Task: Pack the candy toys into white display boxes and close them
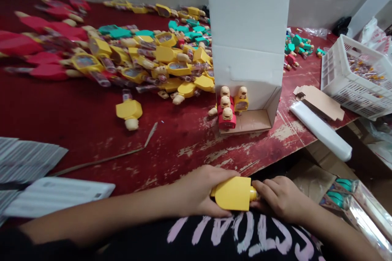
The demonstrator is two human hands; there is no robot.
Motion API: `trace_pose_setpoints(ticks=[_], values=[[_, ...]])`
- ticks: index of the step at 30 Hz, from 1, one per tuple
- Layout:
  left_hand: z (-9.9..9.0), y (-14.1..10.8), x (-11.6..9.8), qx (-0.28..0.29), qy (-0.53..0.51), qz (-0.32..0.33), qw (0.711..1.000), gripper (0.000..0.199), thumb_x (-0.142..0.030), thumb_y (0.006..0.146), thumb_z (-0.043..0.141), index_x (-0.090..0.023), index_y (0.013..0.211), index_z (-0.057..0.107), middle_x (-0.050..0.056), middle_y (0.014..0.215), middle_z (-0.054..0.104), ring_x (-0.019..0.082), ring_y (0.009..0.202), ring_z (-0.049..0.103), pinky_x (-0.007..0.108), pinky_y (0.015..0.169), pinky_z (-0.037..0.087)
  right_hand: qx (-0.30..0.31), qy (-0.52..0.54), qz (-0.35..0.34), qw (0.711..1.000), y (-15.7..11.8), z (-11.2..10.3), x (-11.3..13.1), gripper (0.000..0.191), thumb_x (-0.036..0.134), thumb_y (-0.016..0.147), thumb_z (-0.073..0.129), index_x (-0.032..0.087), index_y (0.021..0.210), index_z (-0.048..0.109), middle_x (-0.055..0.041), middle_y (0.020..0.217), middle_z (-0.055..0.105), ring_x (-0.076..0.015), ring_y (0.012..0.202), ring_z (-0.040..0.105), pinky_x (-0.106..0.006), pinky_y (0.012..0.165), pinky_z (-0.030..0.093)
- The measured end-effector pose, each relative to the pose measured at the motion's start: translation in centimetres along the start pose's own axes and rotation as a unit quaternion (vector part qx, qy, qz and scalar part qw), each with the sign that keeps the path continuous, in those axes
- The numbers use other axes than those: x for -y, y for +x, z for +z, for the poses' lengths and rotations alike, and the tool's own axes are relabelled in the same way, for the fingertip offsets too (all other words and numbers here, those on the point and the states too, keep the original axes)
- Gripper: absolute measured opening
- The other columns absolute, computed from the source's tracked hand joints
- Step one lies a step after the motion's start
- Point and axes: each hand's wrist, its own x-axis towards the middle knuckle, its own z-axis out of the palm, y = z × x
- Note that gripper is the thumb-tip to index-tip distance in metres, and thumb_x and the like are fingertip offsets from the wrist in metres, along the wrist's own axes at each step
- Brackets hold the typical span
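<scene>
A yellow toy with a flat, rounded body lies sideways between my hands, close to my shirt. My left hand grips its rounded end between thumb and fingers. At the narrow neck on the other end, my right hand has its fingers closed; whatever part they cover is hidden. Beyond my hands stands a white carton with its tall lid raised. Inside it, red toys with beige animal heads form a row on the left, beside one yellow toy.
Many yellow toys, with green and red ones, are heaped at the back left. One yellow toy lies apart. Printed sheets are at left. At right are a white crate, flat cardboard and a plastic roll.
</scene>
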Motion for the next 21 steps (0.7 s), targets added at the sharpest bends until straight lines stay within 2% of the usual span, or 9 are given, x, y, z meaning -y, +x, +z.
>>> trace_pose_setpoints(ticks=[3, 5, 9, 11, 13, 16, 17, 19, 21], values=[[0.3, -0.5, -0.3, -0.007, 0.052, 0.037, 0.998, 0.064, -0.041, 0.064, 0.076, -0.018, 0.120, 0.053, 0.007, 0.110, 0.065, 0.023, 0.097, 0.063, 0.030, 0.082, 0.050, 0.006, 0.075, 0.039, 0.996, -0.1, 0.0, 0.3, 0.034, 0.037, 0.096, 0.037, 0.010, 0.099, 0.058, -0.0063, 0.066, 0.063, -0.0123, 0.050, 0.054, -0.026, 0.045, 0.035], [0.2, -0.6, -0.8, -0.023, 0.120, 0.071, 0.990, 0.064, -0.040, 0.068, 0.074, -0.014, 0.121, 0.051, 0.010, 0.113, 0.064, 0.024, 0.097, 0.064, 0.031, 0.081, 0.051, 0.040, 0.233, 0.119, 0.964, -0.2, 0.6, 0.1, 0.039, 0.043, 0.094, 0.038, 0.012, 0.089, 0.060, -0.0036, 0.062, 0.060, -0.0104, 0.049, 0.049, -0.023, 0.046, 0.034], [-0.8, 0.3, -1.7, -0.012, 0.308, 0.160, 0.938, 0.059, -0.037, 0.073, 0.071, -0.006, 0.119, 0.051, 0.018, 0.110, 0.064, 0.029, 0.084, 0.066, 0.034, 0.066, 0.053, 0.164, 0.590, 0.296, 0.733, -0.2, 3.0, -1.0, 0.054, 0.067, 0.080, 0.045, 0.016, 0.066, 0.053, 0.0049, 0.049, 0.041, -0.0053, 0.039, 0.031, -0.020, 0.038, 0.023], [-1.7, 1.2, -1.6, 0.002, 0.373, 0.213, 0.903, 0.054, -0.032, 0.077, 0.066, -0.006, 0.122, 0.049, 0.019, 0.113, 0.062, 0.030, 0.083, 0.066, 0.035, 0.061, 0.052, 0.178, 0.639, 0.339, 0.667, -0.4, 3.8, -1.5, 0.059, 0.075, 0.075, 0.044, 0.017, 0.061, 0.047, 0.0061, 0.046, 0.038, -0.0046, 0.035, 0.026, -0.020, 0.035, 0.018], [-2.7, 2.4, -1.4, 0.012, 0.372, 0.235, 0.898, 0.048, -0.027, 0.081, 0.060, -0.010, 0.125, 0.048, 0.017, 0.120, 0.059, 0.029, 0.087, 0.065, 0.034, 0.066, 0.052, 0.133, 0.577, 0.347, 0.728, -0.5, 3.6, -1.9, 0.058, 0.071, 0.080, 0.040, 0.017, 0.061, 0.048, 0.0045, 0.047, 0.041, -0.0057, 0.036, 0.030, -0.021, 0.036, 0.022], [-4.1, 4.3, -0.8, 0.039, 0.222, 0.152, 0.962, 0.066, -0.045, 0.077, 0.065, -0.016, 0.131, 0.041, 0.015, 0.123, 0.057, 0.029, 0.100, 0.061, 0.036, 0.081, 0.049, -0.009, 0.256, 0.237, 0.937, -0.7, 1.8, -2.2, 0.044, 0.049, 0.092, 0.039, 0.013, 0.079, 0.061, -0.0006, 0.055, 0.054, -0.0087, 0.046, 0.043, -0.022, 0.045, 0.028], [-4.3, 4.9, -0.6, 0.073, 0.142, 0.103, 0.982, 0.074, -0.057, 0.073, 0.063, -0.016, 0.130, 0.041, 0.014, 0.117, 0.060, 0.028, 0.098, 0.061, 0.035, 0.080, 0.049, -0.052, 0.119, 0.167, 0.977, -0.7, 1.1, -2.4, 0.036, 0.040, 0.093, 0.042, 0.012, 0.087, 0.062, -0.0020, 0.058, 0.058, -0.0095, 0.048, 0.045, -0.023, 0.046, 0.029], [-4.3, 6.0, 0.0, 0.197, -0.032, -0.028, 0.980, 0.081, -0.077, 0.063, 0.056, -0.013, 0.114, 0.050, 0.009, 0.083, 0.065, 0.022, 0.070, 0.061, 0.029, 0.060, 0.048, -0.095, -0.098, 0.030, 0.990, -0.7, 0.0, -2.6, 0.025, 0.028, 0.092, 0.046, 0.009, 0.094, 0.062, -0.0032, 0.059, 0.060, -0.0111, 0.048, 0.047, -0.026, 0.047, 0.028], [-3.6, 7.0, 0.7, 0.313, -0.163, -0.142, 0.925, 0.076, -0.086, 0.054, 0.052, -0.015, 0.083, 0.052, -0.002, 0.048, 0.047, 0.014, 0.040, 0.043, 0.024, 0.039, 0.034, -0.088, -0.197, -0.038, 0.976, -0.7, -0.4, -3.0, 0.021, 0.020, 0.090, 0.046, 0.006, 0.093, 0.061, -0.0020, 0.055, 0.057, -0.0123, 0.046, 0.048, -0.027, 0.046, 0.028]])
